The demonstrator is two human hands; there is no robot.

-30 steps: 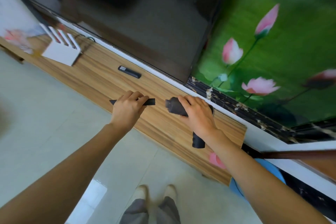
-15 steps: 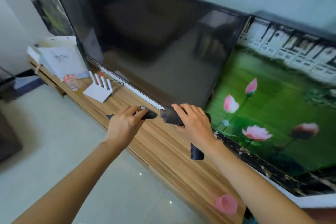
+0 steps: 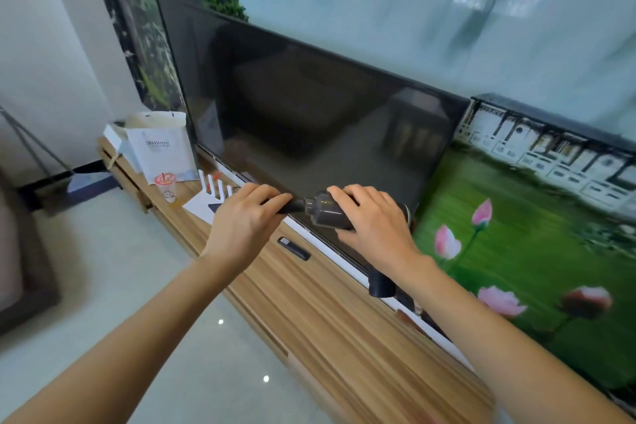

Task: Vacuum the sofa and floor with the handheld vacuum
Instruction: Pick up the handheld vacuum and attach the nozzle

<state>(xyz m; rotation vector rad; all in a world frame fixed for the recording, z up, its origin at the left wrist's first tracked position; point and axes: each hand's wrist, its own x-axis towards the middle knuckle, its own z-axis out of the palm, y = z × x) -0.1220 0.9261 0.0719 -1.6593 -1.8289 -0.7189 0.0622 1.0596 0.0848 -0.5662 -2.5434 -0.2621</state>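
Observation:
A dark grey handheld vacuum (image 3: 328, 213) is held in the air over the wooden TV cabinet, in front of the television. My right hand (image 3: 370, 218) is wrapped around its body, and its handle (image 3: 381, 285) sticks down below my wrist. My left hand (image 3: 242, 217) grips the thin black crevice nozzle (image 3: 290, 206), whose tip (image 3: 215, 207) pokes out to the left. The nozzle's end meets the vacuum's front opening. A dark sofa edge (image 3: 20, 272) shows at the far left, above the pale tiled floor (image 3: 113, 289).
A large black television (image 3: 309, 107) stands on the long wooden cabinet (image 3: 330, 320). On the cabinet lie a black remote (image 3: 294, 248), a white router (image 3: 211, 196), a drink cup (image 3: 167, 186) and a white paper bag (image 3: 161, 148). A lotus mural (image 3: 516, 234) covers the wall.
My head has tilted up, so the television and wall fill more of the view. Both hands rose with the parts, and the nozzle has closed the gap to the vacuum's front.

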